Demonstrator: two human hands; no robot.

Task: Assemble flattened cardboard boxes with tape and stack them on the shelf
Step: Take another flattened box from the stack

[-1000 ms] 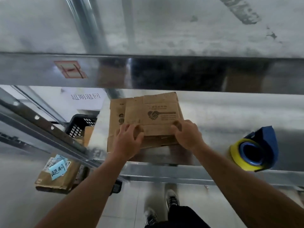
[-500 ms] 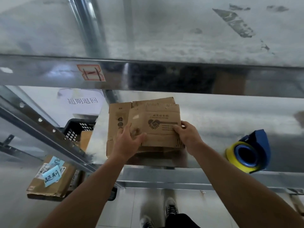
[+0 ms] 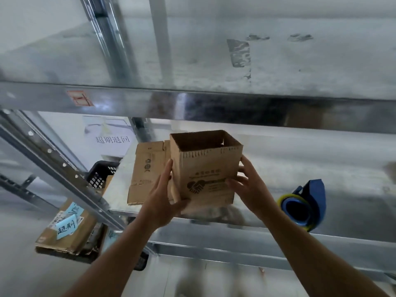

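Observation:
A small brown cardboard box [image 3: 205, 168] with a handshake print stands opened into a square tube above the metal shelf [image 3: 300, 168], its open end facing up and away. My left hand [image 3: 165, 200] grips its left side and lower corner. My right hand [image 3: 248, 185] holds its right side, fingers on the front face. Behind it to the left, a stack of flattened boxes [image 3: 145, 170] lies on the shelf. A yellow tape roll in a blue dispenser [image 3: 302, 206] sits on the shelf to the right.
An upper shelf beam [image 3: 192, 103] runs across just above the box. A black plastic crate [image 3: 100, 174] and a taped cardboard box with blue labels [image 3: 68, 230] lie lower left. A slanted metal rail [image 3: 53, 168] crosses the left side.
The top flattened box has been lifted off the stack and popped open into a square tube between both hands. The view has tilted upward.

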